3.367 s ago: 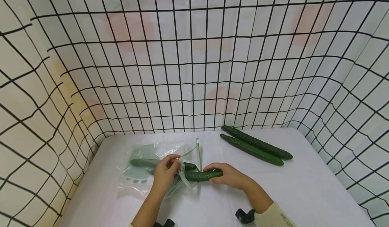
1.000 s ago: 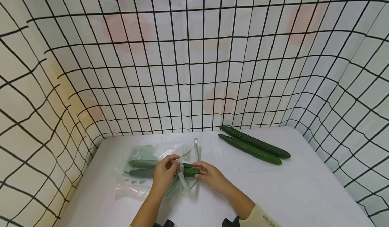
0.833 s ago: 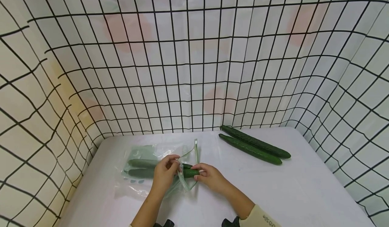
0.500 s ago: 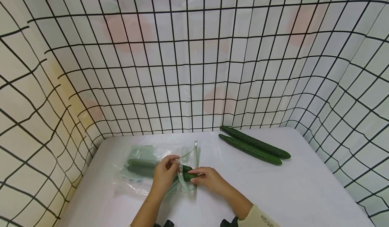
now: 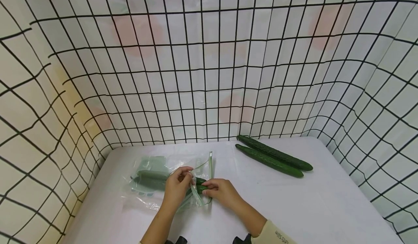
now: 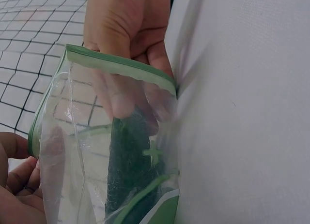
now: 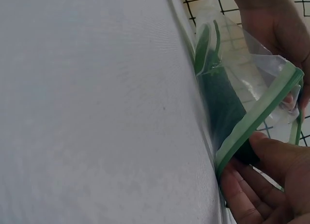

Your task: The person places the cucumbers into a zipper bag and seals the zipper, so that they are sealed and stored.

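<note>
A clear zip bag [image 5: 153, 200] with a green zip edge lies on the left of the table, its mouth to the right. My left hand [image 5: 177, 184] pinches the upper lip of that mouth and holds it raised. Two cucumbers are inside the bag, side by side, seen hazily through the plastic. The end of the nearer cucumber [image 6: 128, 156] is between the thumb and fingers of my right hand [image 5: 220, 191]. In the left wrist view the right fingertips reach past the green zip edge, inside the bag. My left hand hides part of both cucumbers in the head view.
Two more cucumbers, a rear one [image 5: 274, 152] and a front one [image 5: 269, 161], lie slanted together at the table's back right. A black wire grid [image 5: 212, 81] stands behind and along both sides of the white table [image 5: 310, 207].
My right hand has moved left with the nearer cucumber, which has slid from the bag's mouth deeper inside. My left hand keeps its place on the lip. The far cucumbers lie as before.
</note>
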The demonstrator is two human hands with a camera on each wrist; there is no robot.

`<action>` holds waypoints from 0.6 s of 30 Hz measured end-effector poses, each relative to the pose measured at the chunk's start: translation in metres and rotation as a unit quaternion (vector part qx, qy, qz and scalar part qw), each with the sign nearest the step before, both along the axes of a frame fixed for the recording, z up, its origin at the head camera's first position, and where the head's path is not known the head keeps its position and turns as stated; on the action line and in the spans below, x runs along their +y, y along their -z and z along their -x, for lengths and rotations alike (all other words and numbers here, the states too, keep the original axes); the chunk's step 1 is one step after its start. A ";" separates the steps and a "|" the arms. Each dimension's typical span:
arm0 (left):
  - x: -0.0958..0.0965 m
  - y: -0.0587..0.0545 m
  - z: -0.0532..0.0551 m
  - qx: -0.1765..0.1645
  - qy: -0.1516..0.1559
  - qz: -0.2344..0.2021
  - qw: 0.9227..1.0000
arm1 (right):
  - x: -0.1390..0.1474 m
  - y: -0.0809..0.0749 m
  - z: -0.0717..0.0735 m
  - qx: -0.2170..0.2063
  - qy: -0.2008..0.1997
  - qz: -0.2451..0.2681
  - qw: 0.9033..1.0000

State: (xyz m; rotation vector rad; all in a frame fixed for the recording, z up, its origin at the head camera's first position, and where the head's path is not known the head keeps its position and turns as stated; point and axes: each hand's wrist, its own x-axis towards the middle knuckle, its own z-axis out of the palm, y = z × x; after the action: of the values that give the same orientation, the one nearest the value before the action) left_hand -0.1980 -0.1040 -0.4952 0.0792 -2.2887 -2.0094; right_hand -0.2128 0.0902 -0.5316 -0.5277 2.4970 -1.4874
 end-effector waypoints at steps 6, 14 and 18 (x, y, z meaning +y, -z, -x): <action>-0.001 0.000 0.001 -0.001 0.000 0.001 1.000 | -0.001 -0.001 -0.001 0.009 0.003 -0.007 1.000; -0.003 -0.002 0.000 0.019 0.001 0.001 1.000 | 0.003 -0.005 -0.003 0.000 -0.002 0.004 1.000; -0.003 -0.002 0.001 0.021 -0.002 0.003 1.000 | 0.009 -0.012 -0.003 0.004 -0.001 0.018 1.000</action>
State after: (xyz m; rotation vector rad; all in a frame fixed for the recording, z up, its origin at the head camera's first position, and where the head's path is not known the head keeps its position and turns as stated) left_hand -0.1989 -0.1074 -0.4931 0.0395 -2.2669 -1.9827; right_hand -0.2096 0.0987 -0.5201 -0.5417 2.4793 -1.5350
